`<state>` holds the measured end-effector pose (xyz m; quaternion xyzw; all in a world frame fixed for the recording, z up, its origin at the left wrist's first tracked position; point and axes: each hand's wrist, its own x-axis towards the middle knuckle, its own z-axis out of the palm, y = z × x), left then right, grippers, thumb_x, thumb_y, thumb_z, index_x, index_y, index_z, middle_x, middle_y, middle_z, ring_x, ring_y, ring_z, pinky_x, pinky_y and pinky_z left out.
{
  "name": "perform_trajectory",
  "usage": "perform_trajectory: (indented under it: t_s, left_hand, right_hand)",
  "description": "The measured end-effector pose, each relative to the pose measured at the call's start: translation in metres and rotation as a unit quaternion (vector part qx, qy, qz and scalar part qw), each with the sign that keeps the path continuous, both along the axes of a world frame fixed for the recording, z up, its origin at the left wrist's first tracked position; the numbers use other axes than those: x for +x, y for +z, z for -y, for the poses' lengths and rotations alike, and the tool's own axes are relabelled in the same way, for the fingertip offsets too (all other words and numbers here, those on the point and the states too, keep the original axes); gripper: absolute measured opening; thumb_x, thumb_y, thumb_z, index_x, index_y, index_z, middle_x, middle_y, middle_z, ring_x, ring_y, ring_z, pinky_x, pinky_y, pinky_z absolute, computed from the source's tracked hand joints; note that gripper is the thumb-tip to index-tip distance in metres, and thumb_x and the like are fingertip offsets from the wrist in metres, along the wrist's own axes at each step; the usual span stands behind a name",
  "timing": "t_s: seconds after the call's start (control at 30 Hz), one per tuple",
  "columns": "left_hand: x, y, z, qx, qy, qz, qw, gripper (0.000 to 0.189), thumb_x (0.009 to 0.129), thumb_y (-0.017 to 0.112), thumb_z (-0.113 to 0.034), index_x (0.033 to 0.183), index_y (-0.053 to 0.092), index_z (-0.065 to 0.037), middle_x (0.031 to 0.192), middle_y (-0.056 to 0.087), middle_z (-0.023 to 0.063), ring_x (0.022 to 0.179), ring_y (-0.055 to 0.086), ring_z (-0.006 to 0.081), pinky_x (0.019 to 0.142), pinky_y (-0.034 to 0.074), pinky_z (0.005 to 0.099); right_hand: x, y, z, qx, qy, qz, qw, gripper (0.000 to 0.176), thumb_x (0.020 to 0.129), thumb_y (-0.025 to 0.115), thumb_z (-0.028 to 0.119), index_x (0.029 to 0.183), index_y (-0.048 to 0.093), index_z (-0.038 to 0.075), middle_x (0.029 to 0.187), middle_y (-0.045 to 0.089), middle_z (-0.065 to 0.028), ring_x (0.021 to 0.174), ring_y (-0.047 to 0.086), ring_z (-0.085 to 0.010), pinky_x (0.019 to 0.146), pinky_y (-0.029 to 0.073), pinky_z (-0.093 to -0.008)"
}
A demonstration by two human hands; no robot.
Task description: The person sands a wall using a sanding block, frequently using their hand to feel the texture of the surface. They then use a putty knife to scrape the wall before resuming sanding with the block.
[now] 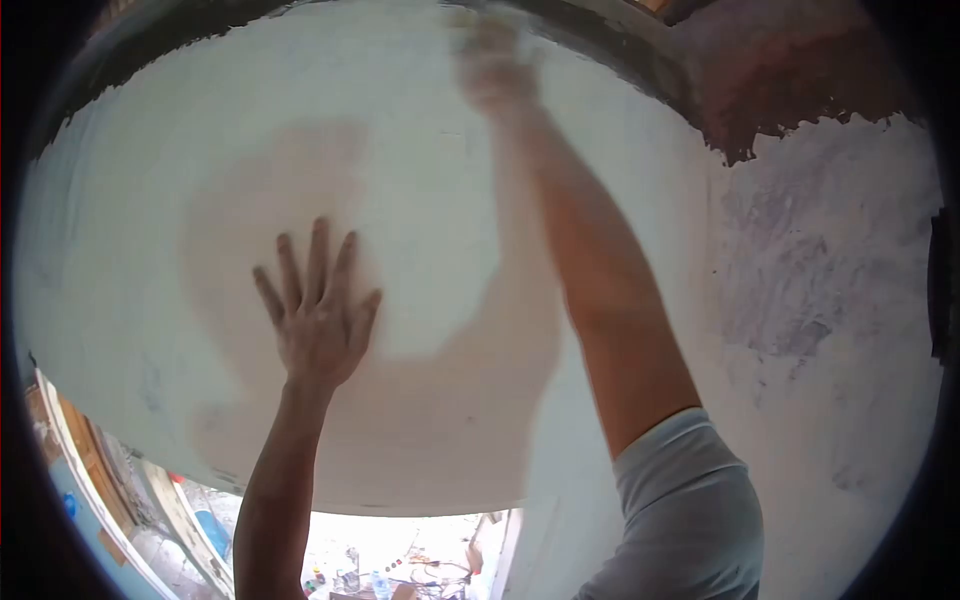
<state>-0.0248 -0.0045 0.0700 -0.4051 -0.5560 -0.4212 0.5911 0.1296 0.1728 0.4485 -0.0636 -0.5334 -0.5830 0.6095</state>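
My left hand [322, 330] lies flat against a pale, smoothly coated wall [425, 250], its fingers spread and nothing in it. Higher up and to the right, my right hand [497, 85] is raised at the wall's upper part, smeared by motion. It looks closed around a pale yellowish thing [487, 28], too blurred to name. The right arm is stretched upward, with a light grey sleeve [690, 500] at its base. Shadows of my head and arm fall across the wall.
A rough dark unpainted band [640, 60] runs above the coated surface. To the right, an adjoining wall [810, 250] shows patchy greyish marks. Below the wall's lower edge is a bright opening with bottles and clutter [380, 575]. A wooden frame [95, 465] stands at lower left.
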Motion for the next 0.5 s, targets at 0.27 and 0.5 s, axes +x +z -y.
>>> perform_trajectory:
  t_s: [0.27,0.5]
  left_hand:
    - [0.042,0.036,-0.025,-0.017,-0.111,-0.141,0.984,0.069,0.094,0.072,-0.045,0.156,0.054,-0.021,0.170,0.039,0.0074,0.158,0.031,0.0378,0.127,0.020,0.0666]
    - [-0.031,0.050,0.008,0.017,0.017,-0.083,0.996,0.064,0.104,0.053,-0.053,0.162,0.046,-0.027,0.176,0.028,0.0039,0.160,0.025,0.0437,0.128,0.018,0.0671]
  right_hand:
    - [-0.074,-0.067,0.061,0.074,-0.047,0.202,0.975,0.051,0.109,0.044,0.051,0.152,0.053,0.025,0.163,0.044,-0.0066,0.149,0.040,-0.0255,0.120,0.030,-0.0588]
    - [0.327,0.052,-0.144,-0.457,0.565,0.260,0.636,0.053,0.105,0.057,0.030,0.156,0.050,0.022,0.087,0.056,-0.0015,0.073,0.052,-0.0108,0.056,0.043,-0.0319]
